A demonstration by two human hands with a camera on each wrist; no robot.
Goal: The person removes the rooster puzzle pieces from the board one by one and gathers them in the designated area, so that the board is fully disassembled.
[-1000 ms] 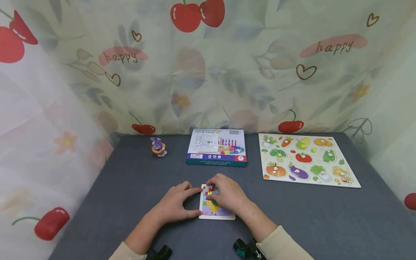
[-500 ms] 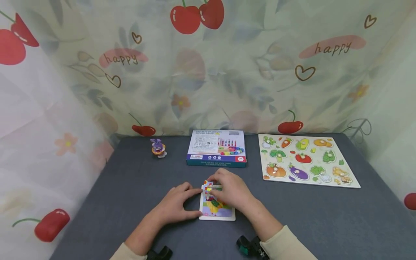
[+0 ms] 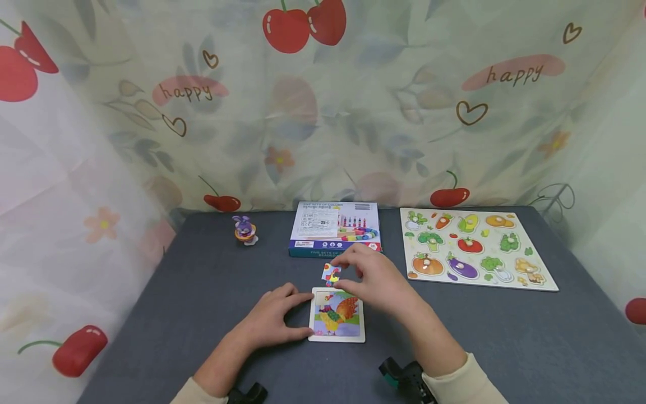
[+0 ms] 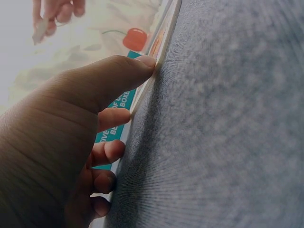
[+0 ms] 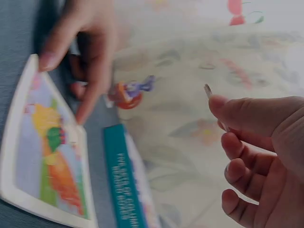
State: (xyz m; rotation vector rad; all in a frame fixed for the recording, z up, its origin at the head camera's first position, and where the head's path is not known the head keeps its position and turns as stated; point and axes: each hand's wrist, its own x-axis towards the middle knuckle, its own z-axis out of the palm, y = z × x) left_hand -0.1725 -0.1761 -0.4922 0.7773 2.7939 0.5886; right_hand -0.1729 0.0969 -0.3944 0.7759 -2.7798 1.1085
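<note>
A small jigsaw puzzle (image 3: 348, 328) in a white frame lies on the grey table, showing a colourful chicken; its upper left part looks pale. My left hand (image 3: 275, 317) rests at its left side, thumb and index finger spread and touching the frame's edge, as the left wrist view also shows. My right hand (image 3: 370, 278) pinches a multicoloured puzzle piece (image 3: 330, 273) between thumb and finger, raised just beyond the frame's far edge. In the right wrist view the puzzle piece (image 5: 208, 90) appears edge-on, mostly hidden by the thumb.
Behind the puzzle lies a flat boxed bead set (image 3: 333, 227). A purple rabbit-like figurine (image 3: 245, 229) stands to its left. At the right is a white vegetable peg board (image 3: 479, 249). A patterned cloth (image 3: 323, 140) hangs along the table's back edge.
My right hand has lifted the puzzle piece out of the frame's upper left and moved it up and away, uncovering the chicken picture. My left hand stays at the frame's edge.
</note>
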